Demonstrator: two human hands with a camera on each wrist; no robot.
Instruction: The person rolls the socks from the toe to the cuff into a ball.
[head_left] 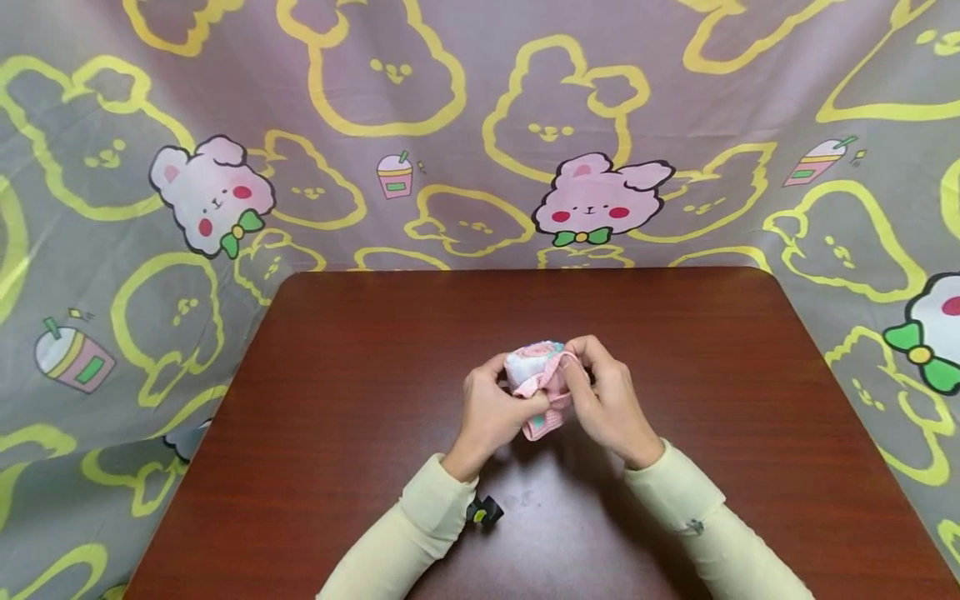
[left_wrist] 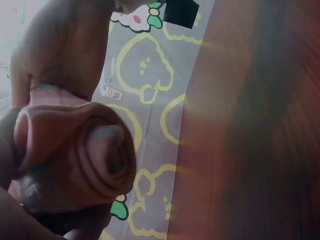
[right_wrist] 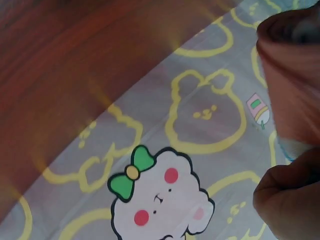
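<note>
A rolled pair of pink socks (head_left: 534, 367) with white and teal patches is held above the table between both hands. My left hand (head_left: 491, 408) grips the roll from the left, its thumb lying across the front. My right hand (head_left: 609, 398) pinches a pink edge of the fabric at the roll's upper right. Below the hands hangs a ribbed pink end. In the left wrist view the socks (left_wrist: 80, 155) show a spiral of wound layers. The right wrist view catches the pink fabric (right_wrist: 295, 95) and part of the right hand (right_wrist: 292, 197) at its right edge.
A dark reddish-brown table (head_left: 337, 375) lies under the hands. A small black device (head_left: 487, 511) with a green mark is beside the left cuff. Cloth with yellow bear outlines and white rabbits (head_left: 600, 204) hangs behind and along the sides.
</note>
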